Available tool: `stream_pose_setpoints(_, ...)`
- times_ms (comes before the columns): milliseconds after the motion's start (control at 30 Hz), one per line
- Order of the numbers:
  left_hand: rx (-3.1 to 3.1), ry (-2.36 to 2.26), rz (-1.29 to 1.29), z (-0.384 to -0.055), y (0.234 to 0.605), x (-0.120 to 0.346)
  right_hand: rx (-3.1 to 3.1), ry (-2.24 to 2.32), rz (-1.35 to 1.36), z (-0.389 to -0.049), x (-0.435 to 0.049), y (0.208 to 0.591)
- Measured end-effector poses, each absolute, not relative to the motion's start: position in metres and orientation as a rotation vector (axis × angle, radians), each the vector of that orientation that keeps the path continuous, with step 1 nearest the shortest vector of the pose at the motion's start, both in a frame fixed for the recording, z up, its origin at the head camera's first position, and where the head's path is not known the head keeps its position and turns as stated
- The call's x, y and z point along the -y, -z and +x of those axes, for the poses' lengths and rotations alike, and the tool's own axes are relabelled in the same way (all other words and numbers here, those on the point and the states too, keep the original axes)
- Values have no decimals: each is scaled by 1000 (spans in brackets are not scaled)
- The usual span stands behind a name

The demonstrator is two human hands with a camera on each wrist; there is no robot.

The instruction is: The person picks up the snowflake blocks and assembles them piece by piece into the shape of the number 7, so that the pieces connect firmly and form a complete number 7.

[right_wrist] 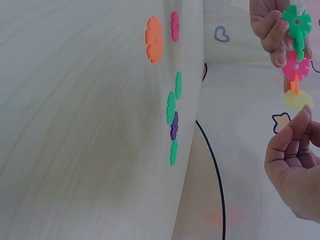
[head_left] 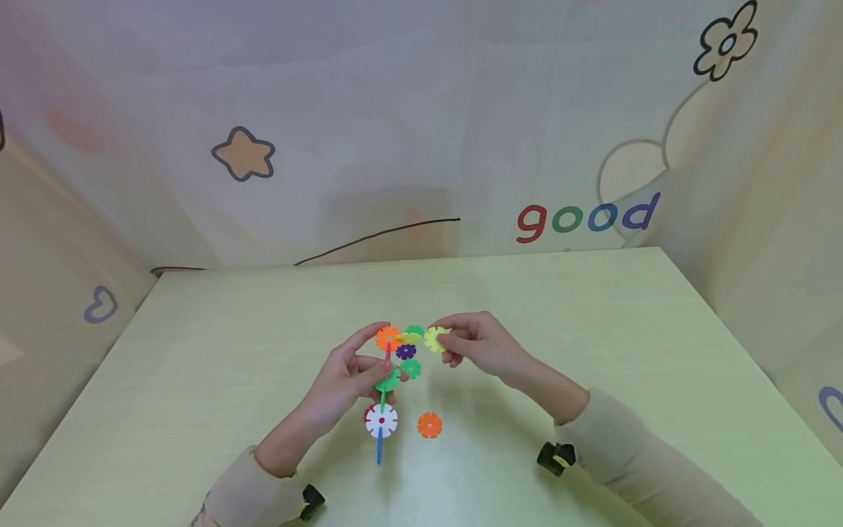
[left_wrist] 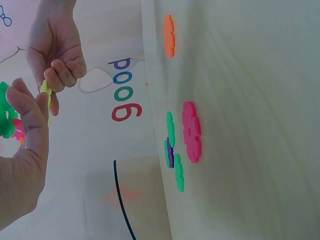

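Note:
My left hand (head_left: 339, 380) grips a raised chain of slotted plastic snowflake discs. Along it are an orange disc (head_left: 387, 337), an edge-on pink disc (right_wrist: 296, 69), a green disc (head_left: 388, 380), a white disc (head_left: 382, 420) and an edge-on blue disc (head_left: 379, 446) at the bottom. A yellow disc (head_left: 409, 338) lies nearly edge-on against the orange one. Between thumb and fingers, my right hand (head_left: 484, 342) pinches a pale yellow disc (head_left: 434, 339), just right of the chain's top. Whether the two yellow discs touch is unclear.
On the pale wooden table (head_left: 263, 315) lie an orange disc (head_left: 430, 425), a purple disc (head_left: 406, 351), several green discs (right_wrist: 171, 107) and a pink disc (left_wrist: 192, 132), which the chain mostly covers in the head view. A printed cloth (head_left: 395, 110) hangs behind the table.

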State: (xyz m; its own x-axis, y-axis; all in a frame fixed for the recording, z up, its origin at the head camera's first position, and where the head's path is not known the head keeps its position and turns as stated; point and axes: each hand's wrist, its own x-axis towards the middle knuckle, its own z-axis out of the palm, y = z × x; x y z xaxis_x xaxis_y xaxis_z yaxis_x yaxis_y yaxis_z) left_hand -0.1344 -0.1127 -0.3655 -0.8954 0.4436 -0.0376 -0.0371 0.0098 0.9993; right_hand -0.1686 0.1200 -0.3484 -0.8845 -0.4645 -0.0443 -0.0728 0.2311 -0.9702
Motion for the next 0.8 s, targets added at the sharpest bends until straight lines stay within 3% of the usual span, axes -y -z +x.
stream_pose_setpoints(500,-1941,-1945,428,-133,364,109,-2170,1735,-493,-166,-114,349)
stream_pose_setpoints(800,-2018,-1980,217,-135,365,101,-2190,1728,-494,-164,-113,352)
